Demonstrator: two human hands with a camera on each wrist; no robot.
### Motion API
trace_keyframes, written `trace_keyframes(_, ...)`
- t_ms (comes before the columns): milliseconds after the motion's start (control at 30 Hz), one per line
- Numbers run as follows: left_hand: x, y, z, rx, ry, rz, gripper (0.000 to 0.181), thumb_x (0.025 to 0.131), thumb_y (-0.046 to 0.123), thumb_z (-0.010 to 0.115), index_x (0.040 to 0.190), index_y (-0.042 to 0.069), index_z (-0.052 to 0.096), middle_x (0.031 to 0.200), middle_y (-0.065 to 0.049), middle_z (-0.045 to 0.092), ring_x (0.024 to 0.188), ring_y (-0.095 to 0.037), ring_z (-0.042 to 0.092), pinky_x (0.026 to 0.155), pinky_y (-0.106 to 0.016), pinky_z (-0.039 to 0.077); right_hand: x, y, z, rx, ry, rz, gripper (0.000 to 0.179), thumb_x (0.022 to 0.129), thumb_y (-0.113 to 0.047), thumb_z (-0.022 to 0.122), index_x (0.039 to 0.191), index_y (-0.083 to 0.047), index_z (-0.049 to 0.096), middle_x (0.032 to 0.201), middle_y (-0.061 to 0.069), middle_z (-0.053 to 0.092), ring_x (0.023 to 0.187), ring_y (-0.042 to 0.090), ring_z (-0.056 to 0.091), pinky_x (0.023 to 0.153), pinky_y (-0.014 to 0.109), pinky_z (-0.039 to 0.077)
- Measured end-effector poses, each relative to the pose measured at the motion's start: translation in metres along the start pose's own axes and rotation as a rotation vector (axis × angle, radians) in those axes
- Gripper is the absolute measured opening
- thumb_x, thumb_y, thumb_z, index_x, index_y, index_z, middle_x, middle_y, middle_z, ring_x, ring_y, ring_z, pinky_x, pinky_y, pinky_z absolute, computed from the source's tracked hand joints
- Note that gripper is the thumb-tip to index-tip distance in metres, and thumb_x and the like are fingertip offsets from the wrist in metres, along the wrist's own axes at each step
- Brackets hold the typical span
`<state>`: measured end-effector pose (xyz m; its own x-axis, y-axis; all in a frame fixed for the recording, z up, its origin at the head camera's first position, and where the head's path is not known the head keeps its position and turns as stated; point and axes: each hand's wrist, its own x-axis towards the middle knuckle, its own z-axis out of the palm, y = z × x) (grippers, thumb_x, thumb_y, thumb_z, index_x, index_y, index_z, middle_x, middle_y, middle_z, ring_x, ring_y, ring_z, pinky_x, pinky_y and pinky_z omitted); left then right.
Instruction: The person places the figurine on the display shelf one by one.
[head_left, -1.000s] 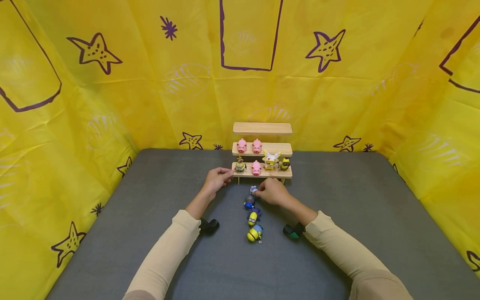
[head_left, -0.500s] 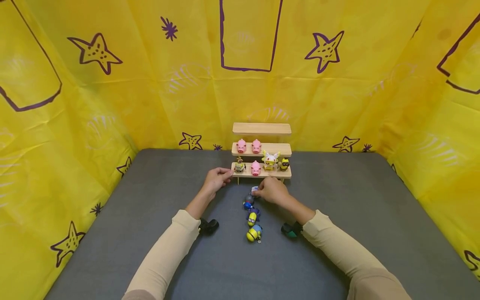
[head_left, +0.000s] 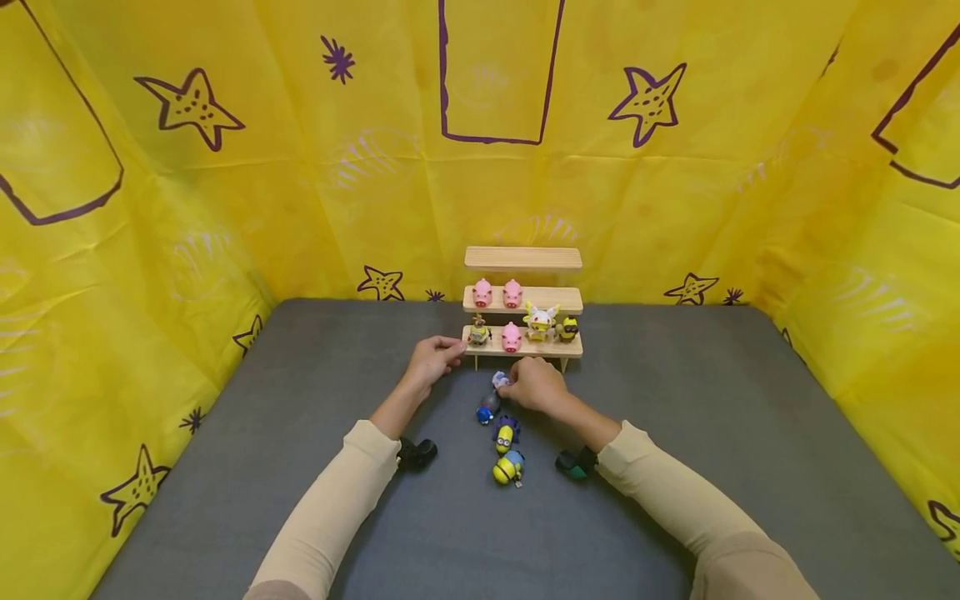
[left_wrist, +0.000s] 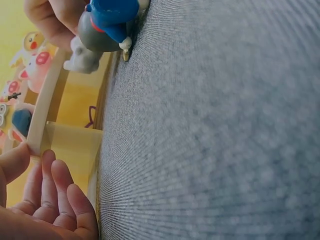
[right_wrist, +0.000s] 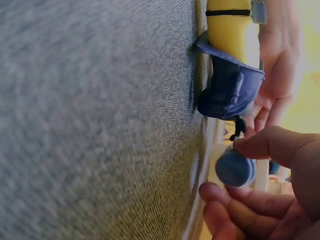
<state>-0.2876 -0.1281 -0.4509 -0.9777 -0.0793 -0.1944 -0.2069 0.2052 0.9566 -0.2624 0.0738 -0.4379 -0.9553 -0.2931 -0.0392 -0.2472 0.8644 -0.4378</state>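
My left hand point(head_left: 433, 360) pinches the front left corner of the low tier of a wooden display shelf point(head_left: 491, 352); the left wrist view shows its thumb point(left_wrist: 17, 161) at the board's end. My right hand point(head_left: 536, 385) pinches a small toy figurine just in front of the shelf, its white and blue end point(head_left: 500, 381) at the fingertips. In the right wrist view, a round blue part point(right_wrist: 234, 169) sits between thumb and fingers. Adjoining it is a grey and blue figurine body point(head_left: 488, 407). Nearer lie a minion figurine in dark blue point(head_left: 506, 435) and another in light blue point(head_left: 509, 468).
The low tier carries a small armoured figurine point(head_left: 479, 332), a pink pig point(head_left: 512, 337), a white-and-yellow figurine point(head_left: 540, 322) and a black-and-yellow one point(head_left: 567, 329). Two pigs point(head_left: 482, 292) stand on the middle tier. A yellow patterned curtain point(head_left: 420, 192) surrounds the grey table point(head_left: 345, 500).
My right hand has shifted slightly left. The grey and blue figurine moved left and a little nearer, away from the dark blue minion. My left hand stays at the shelf corner.
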Motion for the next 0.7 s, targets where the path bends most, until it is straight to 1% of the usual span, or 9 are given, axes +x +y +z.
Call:
trace_keyframes(133, 0.0, 0.0, 0.001, 0.005, 0.001, -0.007, 0.03, 0.093, 0.026, 0.067, 0.111, 0.002, 0.068, 0.097, -0.009, 0.071, 0.076, -0.012, 0.063, 0.074, -0.028, 0.05, 0.0, 0.005, 0.001, 0.053, 0.036, -0.056, 0.021, 0.076, -0.026, 0.081, 0.081, -0.01, 0.068, 0.075, 0.001, 0.066, 0.066, 0.015, 0.056, 0.058, 0.027, 0.042)
trace_keyframes(167, 0.001, 0.0, 0.001, 0.004, 0.0, -0.017, 0.03, 0.094, 0.026, 0.066, 0.113, 0.003, 0.068, 0.098, -0.009, 0.071, 0.078, -0.012, 0.063, 0.075, -0.028, 0.05, 0.001, 0.006, 0.001, 0.075, 0.04, -0.069, 0.021, 0.075, -0.025, 0.081, 0.082, -0.01, 0.067, 0.076, 0.002, 0.067, 0.067, 0.015, 0.056, 0.059, 0.027, 0.043)
trace_keyframes(267, 0.003, -0.001, 0.001, 0.011, 0.003, -0.032, 0.03, 0.094, 0.025, 0.066, 0.115, 0.003, 0.067, 0.098, -0.008, 0.07, 0.077, -0.011, 0.062, 0.074, -0.027, 0.049, 0.001, 0.009, 0.001, 0.158, 0.033, -0.107, 0.023, 0.075, -0.021, 0.083, 0.085, -0.01, 0.066, 0.075, 0.002, 0.066, 0.065, 0.013, 0.056, 0.06, 0.026, 0.044)
trace_keyframes(400, 0.003, 0.0, 0.001, 0.015, -0.001, -0.039, 0.031, 0.094, 0.025, 0.065, 0.115, 0.002, 0.067, 0.096, -0.006, 0.07, 0.075, -0.01, 0.061, 0.072, -0.025, 0.048, 0.002, 0.013, 0.0, 0.254, 0.011, -0.153, 0.023, 0.077, -0.021, 0.082, 0.089, -0.009, 0.067, 0.072, 0.002, 0.063, 0.062, 0.01, 0.053, 0.058, 0.024, 0.043)
trace_keyframes(567, 0.002, 0.001, 0.001, 0.015, -0.002, -0.038, 0.03, 0.094, 0.025, 0.065, 0.115, 0.002, 0.067, 0.099, -0.009, 0.071, 0.075, -0.009, 0.061, 0.071, -0.025, 0.048, 0.001, 0.016, -0.001, 0.288, -0.003, -0.197, 0.022, 0.081, -0.022, 0.079, 0.095, -0.008, 0.07, 0.071, 0.002, 0.062, 0.061, 0.009, 0.051, 0.056, 0.023, 0.041)
trace_keyframes(700, 0.003, 0.001, 0.001, 0.021, 0.004, -0.046, 0.03, 0.095, 0.025, 0.065, 0.115, 0.003, 0.067, 0.098, -0.007, 0.07, 0.075, -0.01, 0.061, 0.072, -0.026, 0.048, 0.0, 0.018, -0.003, 0.289, -0.022, -0.214, 0.02, 0.082, -0.019, 0.078, 0.097, -0.009, 0.072, 0.072, 0.002, 0.062, 0.062, 0.009, 0.051, 0.057, 0.024, 0.041)
